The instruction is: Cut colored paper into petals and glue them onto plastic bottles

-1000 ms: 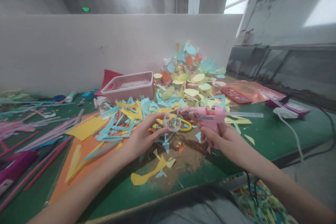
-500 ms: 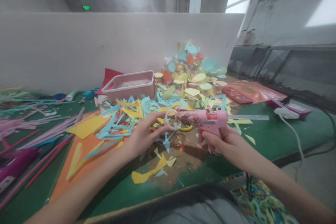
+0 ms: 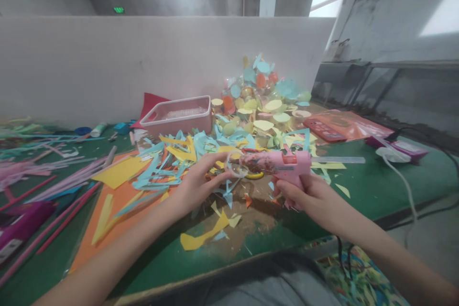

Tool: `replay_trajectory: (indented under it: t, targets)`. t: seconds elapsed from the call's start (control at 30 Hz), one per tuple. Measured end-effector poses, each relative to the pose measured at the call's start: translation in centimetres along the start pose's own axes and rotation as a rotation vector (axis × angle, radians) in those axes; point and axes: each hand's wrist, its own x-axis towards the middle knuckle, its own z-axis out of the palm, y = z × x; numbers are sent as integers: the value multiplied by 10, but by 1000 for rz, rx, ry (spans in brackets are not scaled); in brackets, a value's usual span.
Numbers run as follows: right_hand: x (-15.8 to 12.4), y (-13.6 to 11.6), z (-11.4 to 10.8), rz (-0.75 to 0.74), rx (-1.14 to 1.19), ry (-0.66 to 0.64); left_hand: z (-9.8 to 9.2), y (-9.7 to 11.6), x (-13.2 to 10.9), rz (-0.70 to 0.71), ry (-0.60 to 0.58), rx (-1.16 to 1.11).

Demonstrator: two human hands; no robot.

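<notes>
My right hand [image 3: 304, 193] is wrapped round the handle of a pink hot glue gun [image 3: 279, 165], its nozzle end crusted with brown residue and pointing left. A clear glue stick [image 3: 339, 159] sticks out of the gun's back. Between thumb and fingers, my left hand [image 3: 204, 179] holds a clear round plastic ring [image 3: 237, 165] by its left edge. The nozzle meets the ring at its right side; whether they touch, I cannot tell. Beneath both hands lie blue and yellow paper scraps [image 3: 206, 236].
A pink basket [image 3: 175, 124] stands at the back, beside a heap of clear domes and coloured paper discs [image 3: 263, 88]. A red phone [image 3: 325, 130] lies right of the heap. Purple boxes [image 3: 409, 148] and a white cable [image 3: 401, 179] are at the right edge. Paper strips [image 3: 82, 172] cover the left.
The ring has turned or tilted slightly at the nozzle. Both hands keep nearly the same place and hold.
</notes>
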Motion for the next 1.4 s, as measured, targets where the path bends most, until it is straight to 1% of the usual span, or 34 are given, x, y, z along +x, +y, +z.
replay_trajectory:
  t: [0.33,0.57,1.07,1.27,1.4]
  targets:
    - [-2,-5,1,-15,-78,9,0,-1,-1,-10,3,25]
    - [-4,-10,-1,-7,-132,16,-1,0,1,-28,1,0]
    - [-4,-7,-1,-33,-118,24,-1,-2,2,-55,-4,-32]
    - [-4,-4,-3,42,-85,40,0,-3,2,-140,-5,-94]
    - [-5,-4,-8,56,-108,44,-1,-2,3,-155,15,-131]
